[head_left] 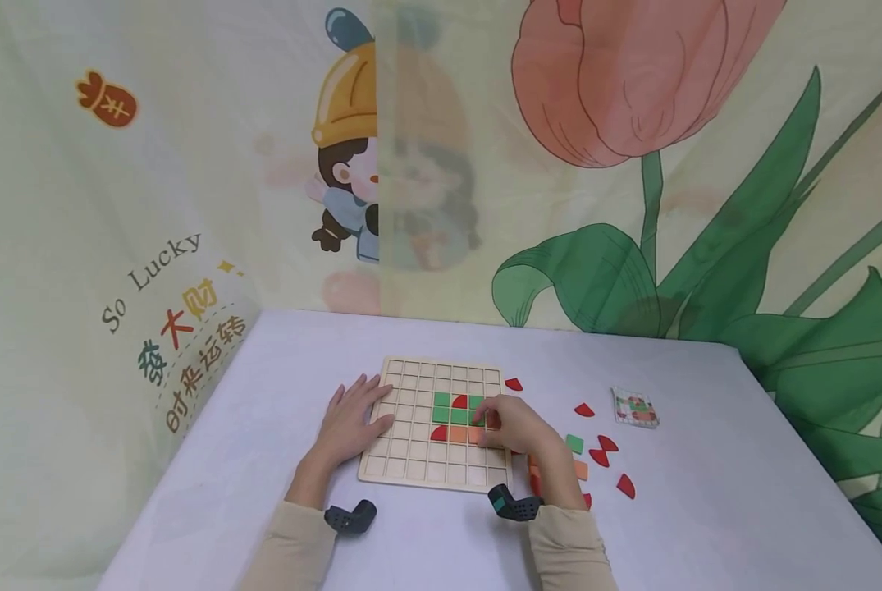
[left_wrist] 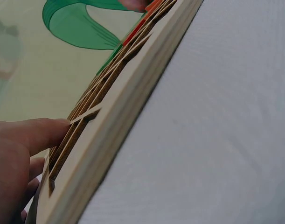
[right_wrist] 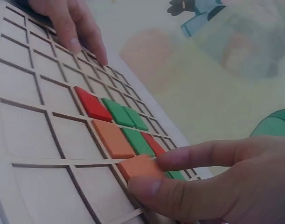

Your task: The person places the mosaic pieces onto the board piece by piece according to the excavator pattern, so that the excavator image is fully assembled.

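A wooden grid board lies on the white table. My left hand rests on its left edge, fingers spread; in the left wrist view a fingertip touches the grid. My right hand is over the board's right side. Between its thumb and index finger it pinches an orange square tile, low over a cell. Beside that tile sits another orange tile, with a red quarter-round tile to its left. Green square tiles and a red quarter-round piece fill cells farther back.
Right of the board lie loose red pieces, a green square and orange tiles, partly behind my right forearm. A small patterned card lies farther right. A printed curtain hangs behind the table.
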The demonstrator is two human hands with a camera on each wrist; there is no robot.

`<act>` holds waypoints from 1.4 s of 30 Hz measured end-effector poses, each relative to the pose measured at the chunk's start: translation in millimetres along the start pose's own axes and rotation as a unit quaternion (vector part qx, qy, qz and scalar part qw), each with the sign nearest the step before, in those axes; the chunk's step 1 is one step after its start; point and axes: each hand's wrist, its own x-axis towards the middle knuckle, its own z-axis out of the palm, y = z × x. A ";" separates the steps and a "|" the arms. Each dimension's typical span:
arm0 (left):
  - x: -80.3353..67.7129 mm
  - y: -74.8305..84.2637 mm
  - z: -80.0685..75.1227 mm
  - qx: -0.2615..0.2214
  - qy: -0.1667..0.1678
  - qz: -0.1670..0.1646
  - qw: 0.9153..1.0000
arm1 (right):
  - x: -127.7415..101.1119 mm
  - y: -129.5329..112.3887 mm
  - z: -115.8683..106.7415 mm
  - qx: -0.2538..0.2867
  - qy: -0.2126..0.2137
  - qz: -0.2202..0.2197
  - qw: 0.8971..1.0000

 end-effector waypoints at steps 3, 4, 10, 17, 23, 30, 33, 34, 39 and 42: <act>-0.1 0.6 0.3 -0.001 0.003 0.004 1.000 | -0.9 -2.7 1.8 -0.010 0.006 0.007 1.000; 0.1 0.7 0.5 -0.001 0.004 0.004 1.000 | -1.6 -3.5 2.0 -0.012 0.009 0.011 1.000; 0.2 1.2 1.2 0.001 0.010 0.005 1.000 | -3.8 -7.0 2.1 -0.013 0.015 0.018 1.000; -0.6 -0.3 0.8 0.007 0.002 -0.003 1.000 | -4.6 -12.3 2.0 -0.011 0.028 0.020 0.999; -0.1 0.2 0.5 0.003 0.001 -0.001 1.000 | -2.4 -10.3 3.2 -0.026 0.041 0.009 0.999; -1.3 0.4 1.0 0.004 -0.002 -0.008 1.000 | -9.0 8.7 -9.8 0.029 0.033 0.043 0.998; -1.7 0.1 1.4 0.001 0.001 -0.006 1.000 | -16.2 19.6 -18.4 0.033 0.017 0.083 0.996; -1.7 -0.1 1.6 0.000 0.001 -0.006 1.000 | -18.6 22.9 -20.8 0.033 0.008 0.092 0.995; -1.1 -1.1 2.2 0.002 0.000 -0.005 1.000 | -24.5 31.2 -26.5 0.032 -0.023 0.119 0.992; -0.9 -1.8 2.5 0.003 0.001 -0.003 1.000 | -23.8 31.8 -25.6 0.029 -0.010 0.122 0.992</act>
